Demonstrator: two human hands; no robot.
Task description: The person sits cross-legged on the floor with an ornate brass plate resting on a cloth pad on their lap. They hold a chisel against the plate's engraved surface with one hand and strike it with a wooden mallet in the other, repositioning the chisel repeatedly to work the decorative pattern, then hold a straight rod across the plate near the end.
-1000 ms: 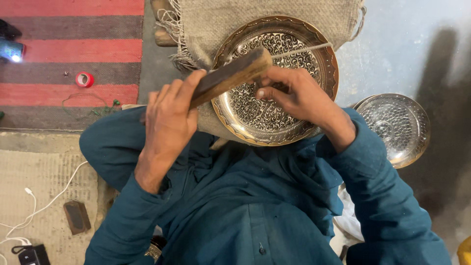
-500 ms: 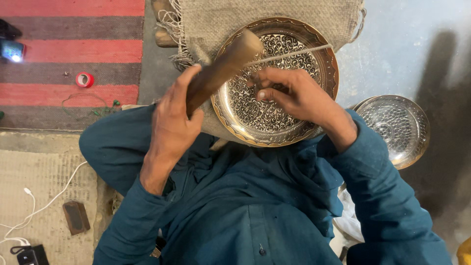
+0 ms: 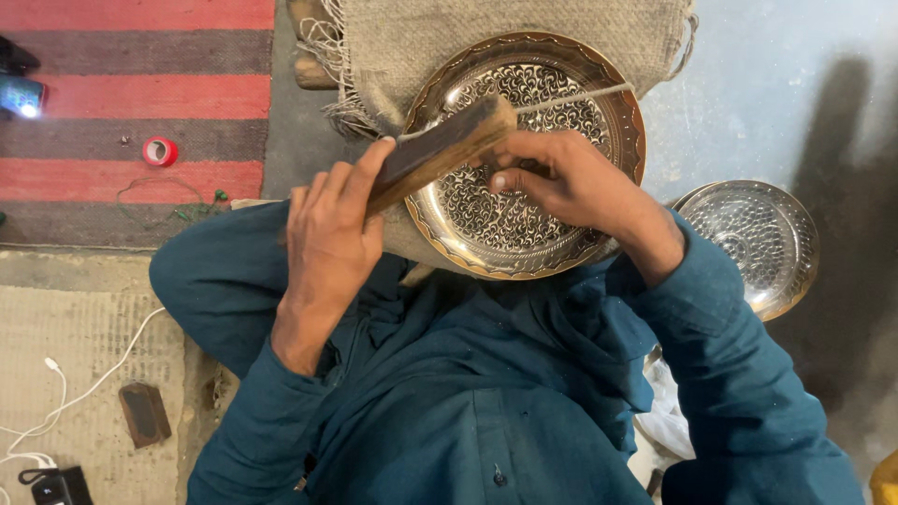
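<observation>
Engraved brass plate (image 3: 486,234) rim beside second plate (image 3: 762,243)

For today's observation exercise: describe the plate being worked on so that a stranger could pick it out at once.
Start at the fringed burlap cloth at the top of the view. The engraved plate leans on it, in front of the person in the teal shirt, under the wooden block. Unlike the silvery dish on the floor beside it, it has a coppery scalloped rim and dense scrollwork.
</observation>
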